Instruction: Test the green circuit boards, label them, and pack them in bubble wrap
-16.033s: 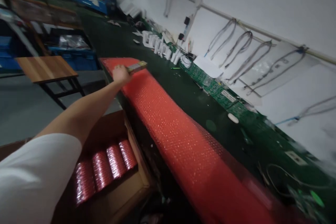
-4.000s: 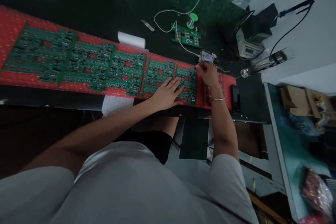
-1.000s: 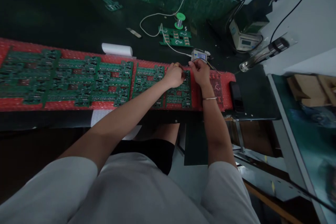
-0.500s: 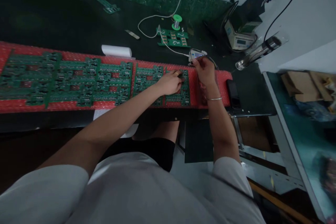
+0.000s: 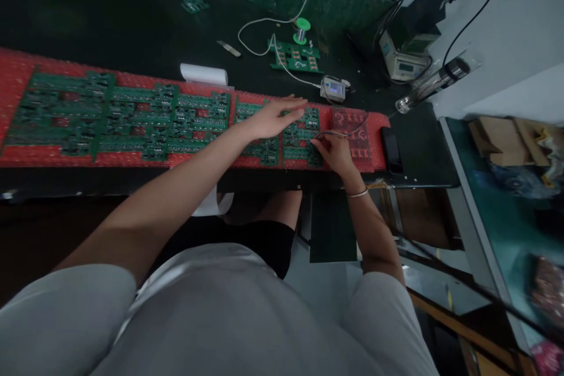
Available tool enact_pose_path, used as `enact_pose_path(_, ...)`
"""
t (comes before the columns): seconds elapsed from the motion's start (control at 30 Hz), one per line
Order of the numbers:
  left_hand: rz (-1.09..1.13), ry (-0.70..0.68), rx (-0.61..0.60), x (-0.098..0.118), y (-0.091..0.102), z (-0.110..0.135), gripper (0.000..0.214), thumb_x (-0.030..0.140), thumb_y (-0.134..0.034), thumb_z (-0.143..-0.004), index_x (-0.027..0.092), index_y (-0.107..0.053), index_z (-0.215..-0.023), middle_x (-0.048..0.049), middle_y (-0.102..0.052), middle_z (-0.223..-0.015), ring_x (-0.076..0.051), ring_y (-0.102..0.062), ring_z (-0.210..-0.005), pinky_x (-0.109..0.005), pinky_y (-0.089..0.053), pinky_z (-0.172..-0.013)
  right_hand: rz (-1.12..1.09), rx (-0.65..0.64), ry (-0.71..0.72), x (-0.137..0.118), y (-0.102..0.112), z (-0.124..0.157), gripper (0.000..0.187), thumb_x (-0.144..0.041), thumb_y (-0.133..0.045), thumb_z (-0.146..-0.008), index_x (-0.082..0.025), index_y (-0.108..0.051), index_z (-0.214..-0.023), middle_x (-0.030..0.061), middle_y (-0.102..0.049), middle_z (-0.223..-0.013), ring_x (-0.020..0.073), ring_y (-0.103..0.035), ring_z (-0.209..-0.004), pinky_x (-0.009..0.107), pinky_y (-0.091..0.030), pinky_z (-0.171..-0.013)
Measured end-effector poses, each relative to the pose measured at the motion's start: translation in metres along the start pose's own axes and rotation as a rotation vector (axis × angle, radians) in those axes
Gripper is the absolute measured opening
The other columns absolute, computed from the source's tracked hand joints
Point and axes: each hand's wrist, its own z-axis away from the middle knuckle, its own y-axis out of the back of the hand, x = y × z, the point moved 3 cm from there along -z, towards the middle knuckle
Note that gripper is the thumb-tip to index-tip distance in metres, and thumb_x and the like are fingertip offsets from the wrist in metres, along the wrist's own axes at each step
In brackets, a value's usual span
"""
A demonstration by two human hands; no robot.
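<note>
Straightened since the earlier frame, the left hand [image 5: 274, 117] stretched uncurled fingers over the row's rightmost green board [image 5: 296, 135] on red bubble wrap [image 5: 13, 70]; the right hand [image 5: 337, 154], lowered from the meter [image 5: 333, 89], pinched thin wires [image 5: 335, 133] by that board's right side.

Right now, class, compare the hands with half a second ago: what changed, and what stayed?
The right hand moved from beside the small meter toward the person, to the rightmost green board; it now pinches thin wires there. The left hand uncurled, its fingers now straight over that board. The meter, boards and phone stayed put.
</note>
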Motion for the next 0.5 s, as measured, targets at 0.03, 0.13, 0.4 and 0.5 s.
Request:
enact_pose_path(0.03, -0.017, -0.015, 0.041, 0.008, 0.011, 0.016, 0.053, 0.052, -0.045, -0.107, 0.021, -0.06, -0.148, -0.0078, -0.054, -0.158, -0.028, -0.04, -0.154, -0.051, -0.03, -0.129, -0.002, 0.004, 0.02, 0.001, 0.0, 0.0, 0.039, -0.059, -0.059, -0.1, -0.025, -0.071, -0.086, 0.0081, -0.078, -0.093, 0.0269, -0.071, -0.09, 0.043, -0.057, -0.091)
enact_pose_path(0.13, -0.122, -0.005, 0.174, 0.027, 0.04, 0.076, 0.053, 0.06, -0.048, -0.105, 0.023, -0.068, -0.137, -0.007, -0.059, -0.154, -0.026, -0.05, -0.147, -0.049, -0.037, -0.126, 0.007, 0.03, 0.07, 0.004, -0.001, 0.002, 0.04, -0.058, -0.058, -0.101, -0.024, -0.073, -0.088, 0.0088, -0.078, -0.093, 0.0269, -0.072, -0.092, 0.043, -0.058, -0.091)
enact_pose_path(0.4, -0.351, 0.056, 0.396, 0.019, 0.076, 0.217, 0.025, 0.033, -0.059, -0.102, 0.021, -0.074, -0.118, -0.0081, -0.069, -0.134, -0.023, -0.066, -0.124, -0.042, -0.052, -0.11, 0.074, 0.049, 0.095, 0.007, -0.003, 0.003, 0.039, -0.057, -0.057, -0.102, -0.024, -0.075, -0.089, 0.0093, -0.079, -0.095, 0.0274, -0.073, -0.095, 0.045, -0.06, -0.093)
enact_pose_path(0.5, -0.421, 0.076, 0.407, 0.011, 0.07, 0.251, 0.022, 0.032, -0.061, -0.101, 0.023, -0.075, -0.114, -0.0072, -0.071, -0.123, -0.023, -0.068, -0.115, -0.04, -0.055, -0.103, 0.079, 0.078, 0.11, 0.006, -0.003, 0.004, 0.044, -0.06, -0.054, -0.102, -0.023, -0.074, -0.088, 0.0101, -0.079, -0.096, 0.0277, -0.074, -0.095, 0.045, -0.061, -0.091)
